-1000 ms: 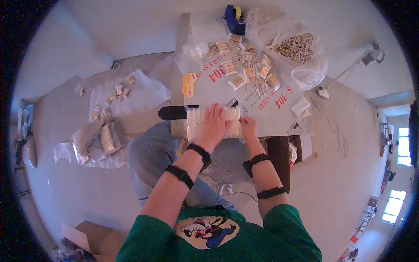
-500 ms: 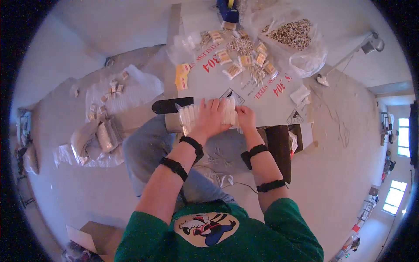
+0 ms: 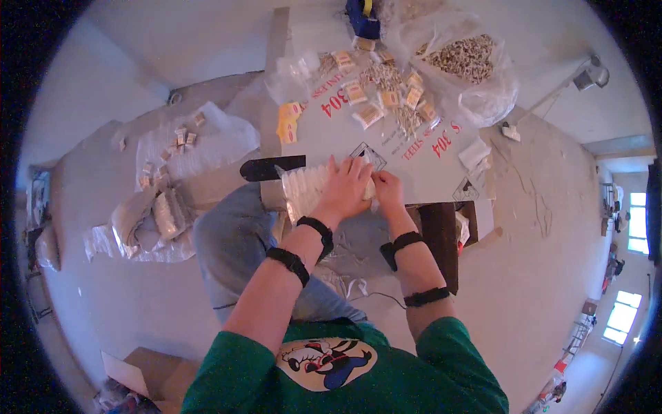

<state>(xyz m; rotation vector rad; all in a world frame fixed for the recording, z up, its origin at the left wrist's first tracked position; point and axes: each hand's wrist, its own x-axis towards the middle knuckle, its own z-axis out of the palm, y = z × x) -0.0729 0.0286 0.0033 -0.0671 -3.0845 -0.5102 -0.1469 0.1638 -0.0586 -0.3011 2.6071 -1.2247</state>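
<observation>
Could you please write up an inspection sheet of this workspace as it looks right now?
Surface: low grey table with red lettering.
Job's things: clear plastic bag of white pieces, under both hands at the near edge.
Clutter: small tan packets; big clear bag of beige pieces; yellow packets; plastic sheets on floor.
Hands: left hand flat on bag; right hand pinching its end.
Cables: thin wire on floor.
Surroundings: concrete floor, cardboard box.

A crinkled, glossy clear-plastic packet [image 3: 303, 190] lies under bare hands on a matt grey sheet-metal board [image 3: 386, 148] with printed lettering. Beyond the packet, a shiny transparent plastic bag [image 3: 476, 76] sags on the board; beside the board, the concrete floor [image 3: 552, 207] looks rough and dusty.
</observation>
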